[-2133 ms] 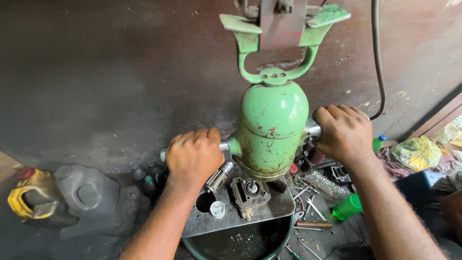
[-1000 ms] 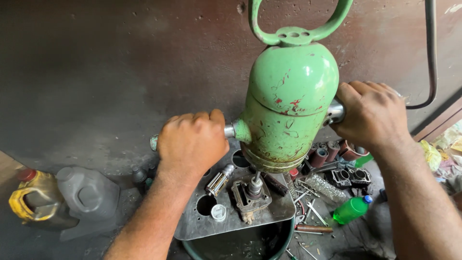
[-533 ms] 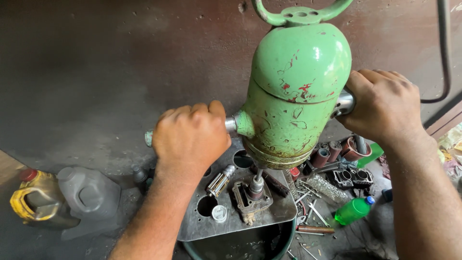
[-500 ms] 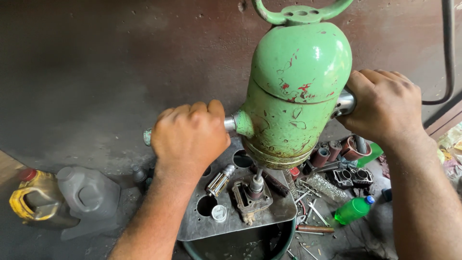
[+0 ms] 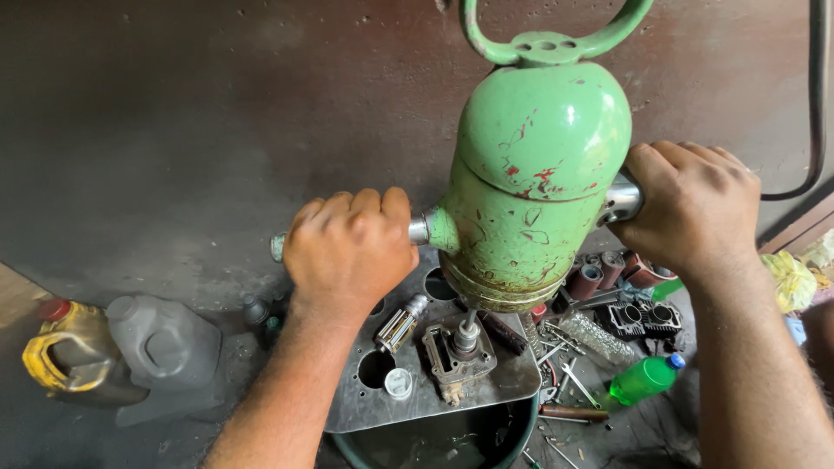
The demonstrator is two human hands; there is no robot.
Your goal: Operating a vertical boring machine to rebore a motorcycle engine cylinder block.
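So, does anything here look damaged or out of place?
The green machine held by the left hand and right hand has chipped paint with red patches and a rusty lower rim. Loose tools lie scattered on the floor.

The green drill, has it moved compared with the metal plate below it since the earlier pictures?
Cannot tell. The green drill fills more of the view, but the metal plate has grown too, so the head camera came nearer.
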